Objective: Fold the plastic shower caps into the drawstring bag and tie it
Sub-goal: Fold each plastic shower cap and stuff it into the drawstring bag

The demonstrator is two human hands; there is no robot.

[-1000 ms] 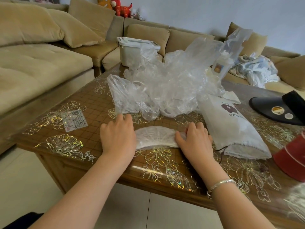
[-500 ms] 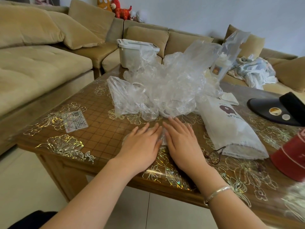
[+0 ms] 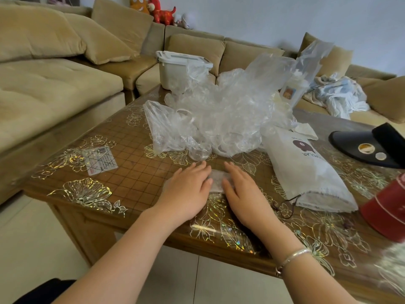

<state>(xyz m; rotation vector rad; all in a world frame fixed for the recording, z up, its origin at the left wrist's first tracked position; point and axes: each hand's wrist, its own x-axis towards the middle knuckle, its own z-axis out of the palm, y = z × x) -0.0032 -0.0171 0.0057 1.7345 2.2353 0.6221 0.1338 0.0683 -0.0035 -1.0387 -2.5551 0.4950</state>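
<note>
Plastic folded cap (image 3: 215,180), seemingly thin, lay pressed under flat left hand (image 3: 186,191) and right hand (image 3: 243,194); it might spring open toward the pile (image 3: 219,119) at twelve o'clock.

- Brown wooden table (image 3: 135,172) with gold flower pattern
- Heap of clear plastic shower caps (image 3: 221,119)
- White drawstring bag (image 3: 304,170)
- White lidded plastic box (image 3: 175,69)
- Small card, perhaps a sticker (image 3: 99,160)
- Red cylindrical container (image 3: 388,207)

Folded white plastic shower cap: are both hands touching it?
Touching. Head view shows left hand and right hand pressing flat on the folded white plastic shower cap.
</note>
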